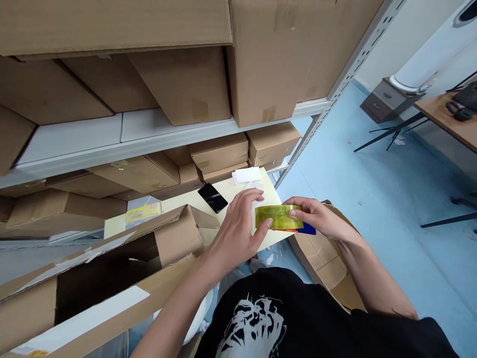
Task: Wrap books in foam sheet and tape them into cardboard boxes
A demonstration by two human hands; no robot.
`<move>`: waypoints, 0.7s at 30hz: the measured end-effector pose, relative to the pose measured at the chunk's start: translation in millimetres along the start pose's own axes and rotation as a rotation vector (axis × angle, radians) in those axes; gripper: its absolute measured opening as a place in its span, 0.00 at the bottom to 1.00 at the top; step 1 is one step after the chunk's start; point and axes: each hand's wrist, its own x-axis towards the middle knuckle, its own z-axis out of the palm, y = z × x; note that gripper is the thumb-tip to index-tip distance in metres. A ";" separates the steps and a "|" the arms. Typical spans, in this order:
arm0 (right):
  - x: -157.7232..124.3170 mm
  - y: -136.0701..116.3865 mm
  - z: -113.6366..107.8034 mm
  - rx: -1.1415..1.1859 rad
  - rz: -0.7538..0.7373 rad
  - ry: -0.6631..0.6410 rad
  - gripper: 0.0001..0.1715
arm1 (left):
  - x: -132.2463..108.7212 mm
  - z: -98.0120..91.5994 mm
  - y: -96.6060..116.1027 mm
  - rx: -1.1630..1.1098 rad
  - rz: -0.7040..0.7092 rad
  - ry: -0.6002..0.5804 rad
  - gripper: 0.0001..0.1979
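A roll of yellowish-green clear packing tape point(280, 217) is held up over the pale table point(186, 200), its band facing me. My right hand point(316, 215) grips its right end between thumb and fingers. At its left end is my left hand point(242, 221), the thumb tip against the roll and the fingers spread apart beyond it. Just below the roll, a blue and orange item point(308, 228) shows in part; its kind is hidden. A black phone point(212, 198) lies on the table left of the roll. White papers point(247, 175) rest behind my hands.
An open cardboard box point(179, 236) stands close on the left. Another open carton point(320, 256) is on the floor at right. Shelves point(156, 127) packed with cardboard boxes rise ahead, with a metal upright point(335, 84). A desk point(439, 114) stands far right.
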 end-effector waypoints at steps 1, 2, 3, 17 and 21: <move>-0.2 -1.1 0.3 -0.006 -0.001 0.002 0.18 | 0.9 -0.7 0.1 -0.050 -0.050 -0.053 0.16; -0.3 -2.3 0.6 -0.006 -0.003 0.000 0.17 | 2.1 -1.4 0.4 -0.089 -0.097 -0.123 0.18; -0.4 -3.4 0.9 -0.002 -0.005 -0.003 0.17 | 3.6 -1.8 0.9 -0.120 -0.137 -0.196 0.18; -1.5 -3.7 -3.7 0.119 0.033 -0.155 0.16 | 11.2 -2.2 7.0 -0.280 -0.343 -0.441 0.09; -0.2 -2.3 -7.4 0.139 0.031 -0.189 0.16 | 13.5 -2.4 11.7 -0.287 -0.361 -0.446 0.09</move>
